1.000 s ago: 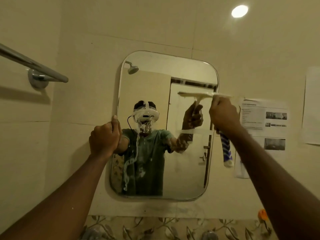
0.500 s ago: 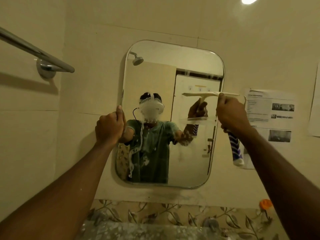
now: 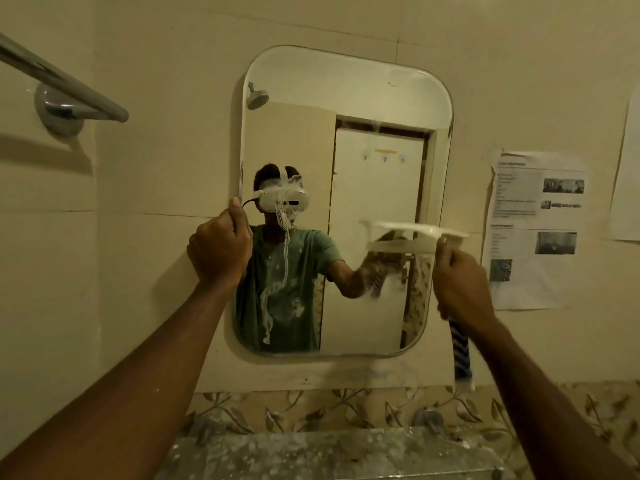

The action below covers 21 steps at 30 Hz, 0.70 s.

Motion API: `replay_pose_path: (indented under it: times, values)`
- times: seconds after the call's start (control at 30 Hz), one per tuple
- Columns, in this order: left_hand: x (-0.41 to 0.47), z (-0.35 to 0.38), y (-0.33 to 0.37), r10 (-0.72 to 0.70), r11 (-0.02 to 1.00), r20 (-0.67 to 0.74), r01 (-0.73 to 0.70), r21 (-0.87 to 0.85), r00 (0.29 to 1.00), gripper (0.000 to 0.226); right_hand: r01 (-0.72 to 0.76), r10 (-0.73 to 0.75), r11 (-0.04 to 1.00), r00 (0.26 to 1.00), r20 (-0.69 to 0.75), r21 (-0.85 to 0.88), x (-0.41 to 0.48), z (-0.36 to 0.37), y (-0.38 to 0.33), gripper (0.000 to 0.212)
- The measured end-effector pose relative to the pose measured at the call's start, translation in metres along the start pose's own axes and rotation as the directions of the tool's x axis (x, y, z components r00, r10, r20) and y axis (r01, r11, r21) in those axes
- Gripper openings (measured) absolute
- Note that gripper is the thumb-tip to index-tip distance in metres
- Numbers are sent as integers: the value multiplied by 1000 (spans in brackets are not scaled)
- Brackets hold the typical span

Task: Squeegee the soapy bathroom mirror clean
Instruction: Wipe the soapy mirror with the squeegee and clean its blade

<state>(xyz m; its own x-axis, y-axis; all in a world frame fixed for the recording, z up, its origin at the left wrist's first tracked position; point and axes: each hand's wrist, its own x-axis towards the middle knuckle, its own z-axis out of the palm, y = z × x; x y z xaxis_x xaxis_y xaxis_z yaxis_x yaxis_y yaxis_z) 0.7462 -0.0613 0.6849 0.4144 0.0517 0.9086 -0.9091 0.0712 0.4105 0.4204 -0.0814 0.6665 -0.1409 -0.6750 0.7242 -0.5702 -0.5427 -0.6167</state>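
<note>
A rounded rectangular mirror (image 3: 346,88) hangs on the cream tiled wall. White soap streaks (image 3: 284,251) run down its left-middle part. My left hand (image 3: 220,245) grips the mirror's left edge at mid height. My right hand (image 3: 462,284) is closed on a squeegee (image 3: 420,233) with a white blade and a blue-and-white striped handle that sticks out below my fist. The blade lies flat against the glass at the mirror's right side, about mid height. The mirror's upper part looks free of soap.
A chrome towel bar (image 3: 65,88) juts from the wall at upper left. Printed paper sheets (image 3: 535,230) are stuck on the wall right of the mirror. Below runs a leaf-patterned tile band (image 3: 311,408) and a speckled stone counter (image 3: 311,452).
My right hand has drawn the squeegee blade down the right side of the mirror, from upper to mid height. My left hand stays on the left edge. The camera has tilted down.
</note>
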Motion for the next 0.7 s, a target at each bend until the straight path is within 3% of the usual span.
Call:
replay_pose_path:
  times: [0.17, 0.5, 0.7]
  values:
    - [1, 3, -3, 1, 1000, -21, -1, -16, 1000, 57, 65, -65, 998, 997, -33, -5, 39, -12, -25, 53]
    - [-1, 4, -4, -38, 998, -12, 37, -56, 999, 57, -63, 65, 996, 997, 30, -61, -63, 31, 41, 50]
    - [-2, -1, -4, -33, 998, 21, 34, -43, 999, 57, -31, 32, 999, 999, 38, -31, -34, 12, 20, 55]
